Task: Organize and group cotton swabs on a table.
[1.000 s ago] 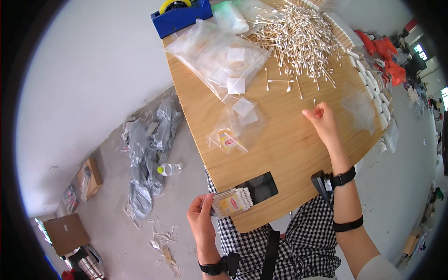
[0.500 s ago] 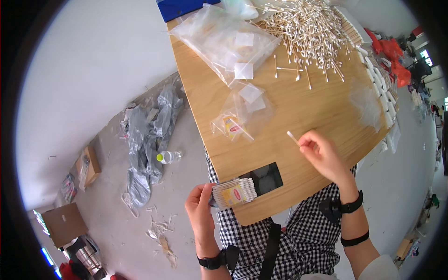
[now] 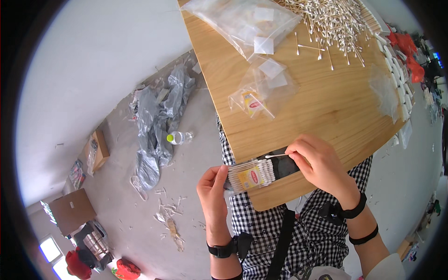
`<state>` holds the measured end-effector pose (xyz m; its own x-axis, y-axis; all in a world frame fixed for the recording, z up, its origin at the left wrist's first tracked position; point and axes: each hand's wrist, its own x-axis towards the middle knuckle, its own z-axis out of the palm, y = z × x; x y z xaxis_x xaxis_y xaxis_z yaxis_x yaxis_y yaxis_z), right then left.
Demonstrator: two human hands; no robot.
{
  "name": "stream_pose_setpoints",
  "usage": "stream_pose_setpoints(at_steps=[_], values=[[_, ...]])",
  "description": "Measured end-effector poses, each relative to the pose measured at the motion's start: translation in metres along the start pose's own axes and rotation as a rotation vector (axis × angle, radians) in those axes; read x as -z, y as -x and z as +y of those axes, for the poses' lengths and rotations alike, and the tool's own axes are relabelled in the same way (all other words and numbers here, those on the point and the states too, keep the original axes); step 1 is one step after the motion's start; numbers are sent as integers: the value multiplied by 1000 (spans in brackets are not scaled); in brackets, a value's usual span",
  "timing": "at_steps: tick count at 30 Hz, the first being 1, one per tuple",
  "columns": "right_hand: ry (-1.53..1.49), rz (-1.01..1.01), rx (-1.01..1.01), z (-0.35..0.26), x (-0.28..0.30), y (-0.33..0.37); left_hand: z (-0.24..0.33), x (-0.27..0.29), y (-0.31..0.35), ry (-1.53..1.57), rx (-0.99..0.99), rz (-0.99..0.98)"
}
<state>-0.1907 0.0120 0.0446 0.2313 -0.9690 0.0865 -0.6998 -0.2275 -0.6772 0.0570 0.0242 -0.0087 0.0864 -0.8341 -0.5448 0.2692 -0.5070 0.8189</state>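
Note:
A small clear bag packed with cotton swabs (image 3: 268,173) lies at the near left edge of the table, a yellow label among the swabs. My left hand (image 3: 212,189) pinches its closed end between thumb and fingers. Between the fingertips of my right hand (image 3: 322,165) is a single cotton swab (image 3: 276,155), pointing left. Its white tip hangs by the upper corner of the bag's row of swab heads; whether they touch I cannot tell. Beneath this spot is a dark rectangular patch (image 3: 285,168) in the tabletop, partly covered by the bag and my right fingers.
Loose cotton swabs (image 3: 338,23) are heaped at the table's far right. Clear plastic bags (image 3: 238,25) lie at the far left, with a smaller bag holding a yellow card (image 3: 253,101) nearer me. White bundles (image 3: 396,70) line the right edge. A bottle (image 3: 179,137) lies on the floor.
My right hand has brought its cotton swab down and left to the bag. My left hand still holds the bag. The whole view has shifted, so the table appears higher and further right.

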Motion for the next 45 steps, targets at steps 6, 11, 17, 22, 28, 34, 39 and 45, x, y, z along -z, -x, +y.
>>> stream_pose_setpoints(at_steps=[6,11,17,22,28,34,39,45], values=[[80,20,78,-2,-7,-9,3,-1,2,21,30,4],[108,17,106,-2,-13,-13,3,0,0,50,28,5],[121,6,105,0,-15,-12,1,-4,0,136,13,9],[121,28,115,1,-20,-13,-1,-2,0,135,10,-1],[121,48,162,-3,-24,-18,-2,-2,1,150,19,-2],[117,13,221,-5,-30,-21,-1,-3,1,152,26,-1],[-31,66,114,-8,-34,-17,0,-3,1,147,38,2],[56,10,154,-4,-30,-14,-1,-2,1,162,45,4]])
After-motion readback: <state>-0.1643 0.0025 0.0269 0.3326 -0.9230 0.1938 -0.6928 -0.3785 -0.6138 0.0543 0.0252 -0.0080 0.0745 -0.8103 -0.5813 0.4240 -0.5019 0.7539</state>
